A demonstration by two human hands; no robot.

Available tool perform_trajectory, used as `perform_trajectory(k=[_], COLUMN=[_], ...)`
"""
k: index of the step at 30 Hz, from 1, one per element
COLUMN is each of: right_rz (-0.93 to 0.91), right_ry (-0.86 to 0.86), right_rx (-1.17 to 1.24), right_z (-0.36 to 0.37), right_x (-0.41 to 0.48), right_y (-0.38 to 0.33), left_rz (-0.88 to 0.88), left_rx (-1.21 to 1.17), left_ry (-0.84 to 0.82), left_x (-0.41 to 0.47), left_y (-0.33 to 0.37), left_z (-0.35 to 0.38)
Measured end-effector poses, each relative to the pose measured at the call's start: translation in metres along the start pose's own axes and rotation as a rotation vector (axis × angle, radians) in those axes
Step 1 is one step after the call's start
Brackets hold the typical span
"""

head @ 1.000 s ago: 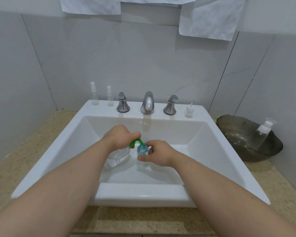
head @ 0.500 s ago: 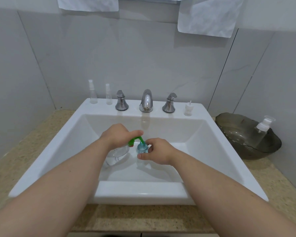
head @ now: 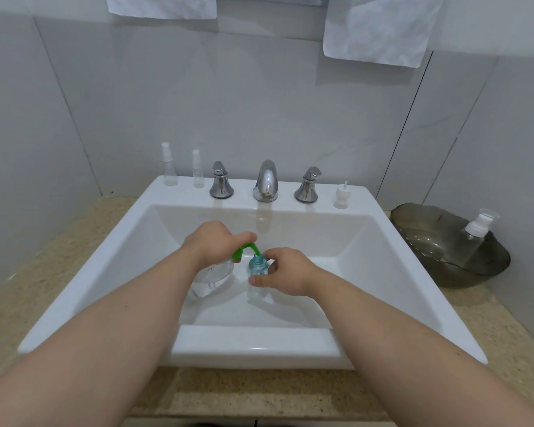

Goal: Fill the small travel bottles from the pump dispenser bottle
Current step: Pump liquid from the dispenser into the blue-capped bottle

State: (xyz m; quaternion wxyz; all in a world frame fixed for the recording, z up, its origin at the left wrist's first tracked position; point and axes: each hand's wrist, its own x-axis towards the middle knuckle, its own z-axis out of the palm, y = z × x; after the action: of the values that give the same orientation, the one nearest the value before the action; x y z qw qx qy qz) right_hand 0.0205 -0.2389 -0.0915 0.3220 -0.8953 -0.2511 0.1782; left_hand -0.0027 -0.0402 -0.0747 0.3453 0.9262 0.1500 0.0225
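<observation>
Almost nothing has moved in the last half second: both hands remain over the basin, the green spout still at the small bottle's mouth.

A speckled beige stone worktop [head: 259, 392] carries a white rectangular ceramic sink [head: 253, 346] that fills the middle of the view. At 3 o'clock a dark smoky translucent bowl [head: 429, 241] sits on the worktop, with a clear bottle with a white pump top [head: 475, 235] leaning inside it. Two white towels [head: 379, 32] hang on the grey tiled wall at 12 o'clock.

On the sink's back ledge stand a chrome tap [head: 265, 180] between two chrome handles [head: 221, 184], two slim clear spray bottles [head: 169, 164] at 11 o'clock, and a small white pump cap [head: 341, 197] at 1 o'clock.

In the basin's centre, the left hand [head: 210, 241] curls its fingers over the green pump head [head: 244, 251] of a clear, rounded pump dispenser bottle [head: 211, 275]. Just beside it, toward 3 o'clock, the right hand [head: 285, 271] pinches a small blue-tinted travel bottle [head: 257, 268] between thumb and fingers, holding it upright. The green spout reaches down to the travel bottle's open neck.
</observation>
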Motion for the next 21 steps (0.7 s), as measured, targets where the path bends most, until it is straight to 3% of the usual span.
perform_trajectory(k=[21], right_rz=[-0.01], right_ry=[0.007], right_rx=[-0.006], right_z=[-0.0002], right_x=[-0.0018], right_y=[-0.0016], left_rz=[-0.022], left_rx=[-0.02], left_ry=[-0.023], left_x=[-0.0044], left_y=[0.003], left_z=[-0.0023])
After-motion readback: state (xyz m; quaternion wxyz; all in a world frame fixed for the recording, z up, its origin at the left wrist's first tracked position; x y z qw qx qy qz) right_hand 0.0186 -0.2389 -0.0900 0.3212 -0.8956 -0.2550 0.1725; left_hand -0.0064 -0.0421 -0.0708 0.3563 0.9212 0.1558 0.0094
